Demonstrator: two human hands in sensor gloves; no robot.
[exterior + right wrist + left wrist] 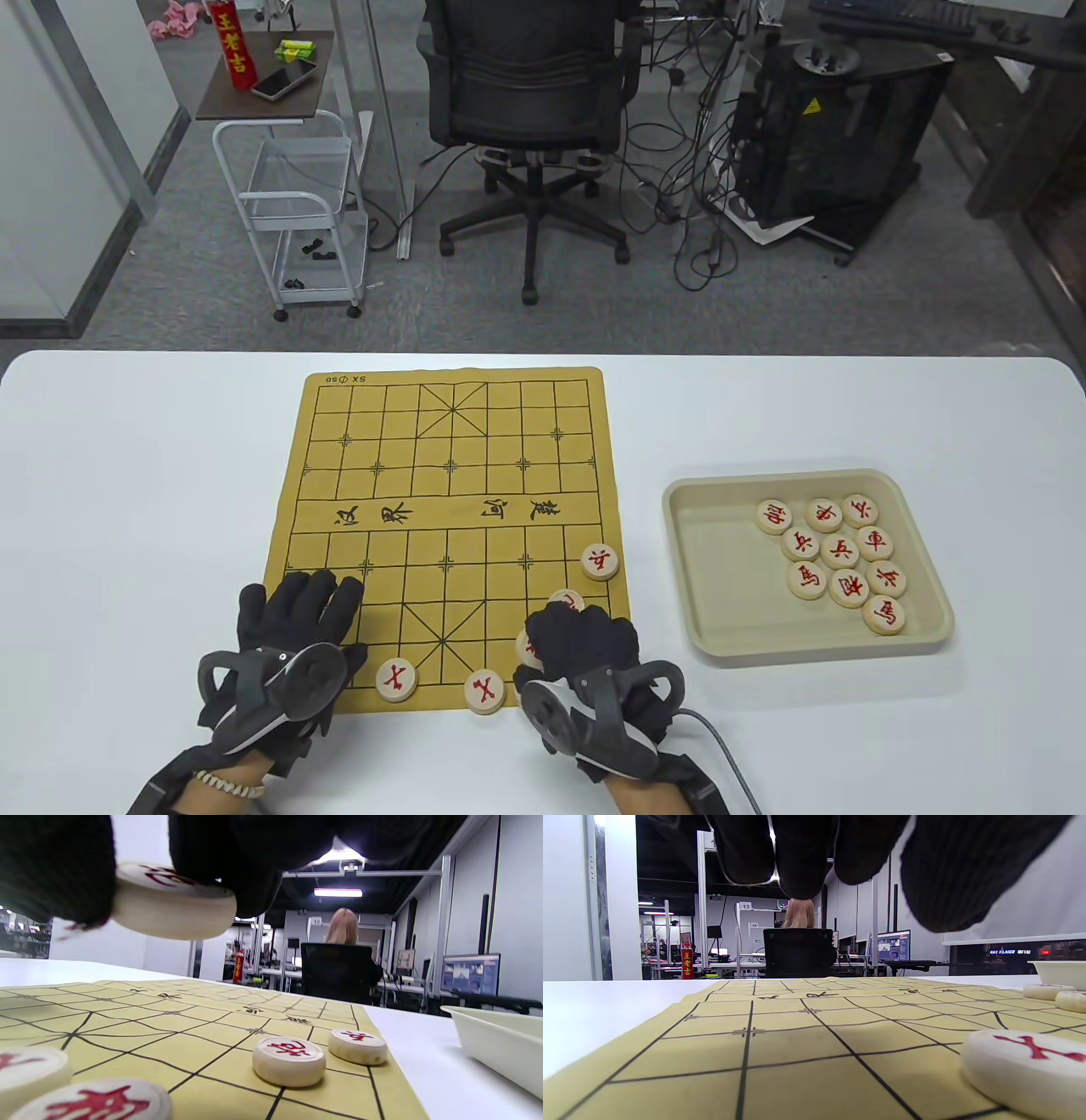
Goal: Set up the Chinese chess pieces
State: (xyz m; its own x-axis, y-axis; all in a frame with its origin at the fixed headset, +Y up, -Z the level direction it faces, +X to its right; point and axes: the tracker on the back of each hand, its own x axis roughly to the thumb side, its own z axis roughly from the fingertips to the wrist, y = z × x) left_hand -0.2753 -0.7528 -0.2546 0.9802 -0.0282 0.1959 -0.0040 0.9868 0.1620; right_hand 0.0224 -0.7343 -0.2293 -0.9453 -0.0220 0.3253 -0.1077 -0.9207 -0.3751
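The yellow chess board mat (450,509) lies in the middle of the white table. My right hand (577,632) is over the board's near right part and pinches a pale round piece with red lettering (169,904) just above the mat. My left hand (305,598) lies with fingers spread on the board's near left corner and holds nothing; its fingers (797,857) hang over the mat. Two pieces (396,679) (484,690) lie on the near row. Two more (599,561) (567,599) lie by the right edge, also in the right wrist view (357,1046) (289,1060).
A beige tray (704,586) with several red-lettered pieces (840,552) stands right of the board; its wall shows in the right wrist view (496,1043). Beyond the table's far edge are an office chair (530,93) and a white cart (297,212).
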